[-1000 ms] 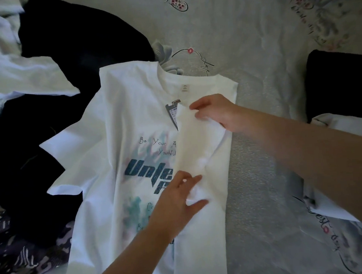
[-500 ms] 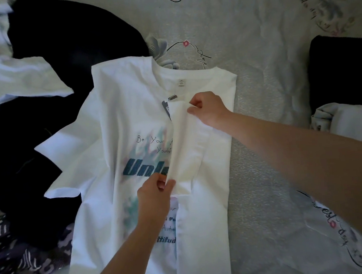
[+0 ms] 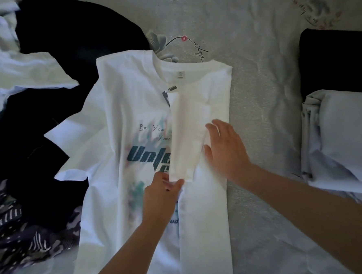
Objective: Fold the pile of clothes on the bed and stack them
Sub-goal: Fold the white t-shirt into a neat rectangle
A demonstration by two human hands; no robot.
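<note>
- My white T-shirt [image 3: 119, 111], teal lettering
- Left of it: black garment [image 3: 67, 33], camouflage cloth [image 3: 16, 227]
- Beneath it: grey floral bedsheet [image 3: 255, 47]

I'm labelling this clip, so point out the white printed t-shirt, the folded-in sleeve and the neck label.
white printed t-shirt [image 3: 120, 123]: head view, left chest panel.
folded-in sleeve [image 3: 186, 136]: head view, middle of the flap.
neck label [image 3: 180, 74]: head view, tag inside the collar.

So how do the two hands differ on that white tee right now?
The left hand pinches the bottom edge of the folded-in sleeve; the right hand lies flat with straight fingers on the fold beside that sleeve. The left hand is nearer the camera, by the print; the right hand is farther up, toward the shirt's folded right edge. Both touch the same white T-shirt.
</note>
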